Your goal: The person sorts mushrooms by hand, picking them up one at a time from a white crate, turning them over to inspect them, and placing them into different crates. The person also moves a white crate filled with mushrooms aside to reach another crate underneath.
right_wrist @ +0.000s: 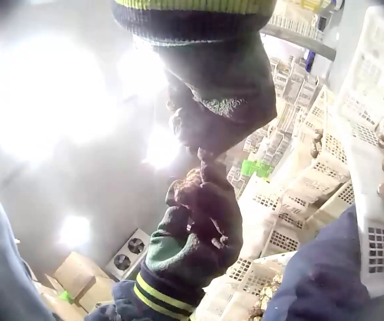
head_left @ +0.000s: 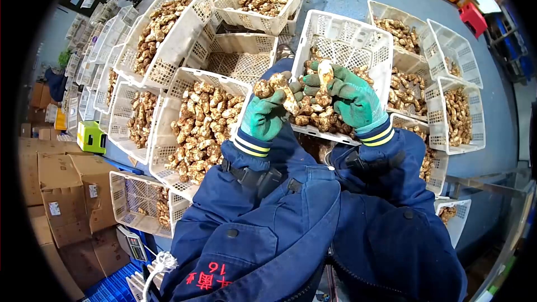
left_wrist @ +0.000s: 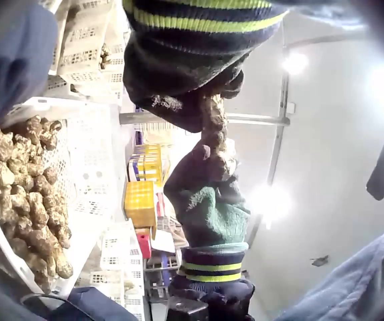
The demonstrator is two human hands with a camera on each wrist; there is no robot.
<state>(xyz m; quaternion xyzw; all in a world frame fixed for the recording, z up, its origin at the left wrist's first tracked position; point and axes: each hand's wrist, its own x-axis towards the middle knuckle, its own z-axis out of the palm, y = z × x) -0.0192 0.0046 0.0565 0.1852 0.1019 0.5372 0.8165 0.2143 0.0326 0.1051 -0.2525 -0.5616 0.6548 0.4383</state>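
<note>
In the head view, both hands wear green gloves and are raised over a white crate [head_left: 345, 36] of brown-and-cream knobbly mushrooms. The left hand [head_left: 265, 116] grips a pair of mushrooms [head_left: 278, 85], their ends sticking out above and beside its fingers. Close by, the right hand [head_left: 353, 100] pinches an upright mushroom [head_left: 324, 81] with a pale top between thumb and fingers. The fingertips of the two hands nearly meet. In the left wrist view a mushroom [left_wrist: 215, 120] shows between the two gloves. Bright light and dark gloves hide finger detail in the right wrist view.
A full crate [head_left: 204, 128] stands left of the lap, and a nearly empty one [head_left: 240, 59] lies behind it. More crates stand on the right [head_left: 457, 114]. Cardboard boxes [head_left: 70, 196] and a scale [head_left: 133, 243] are at lower left.
</note>
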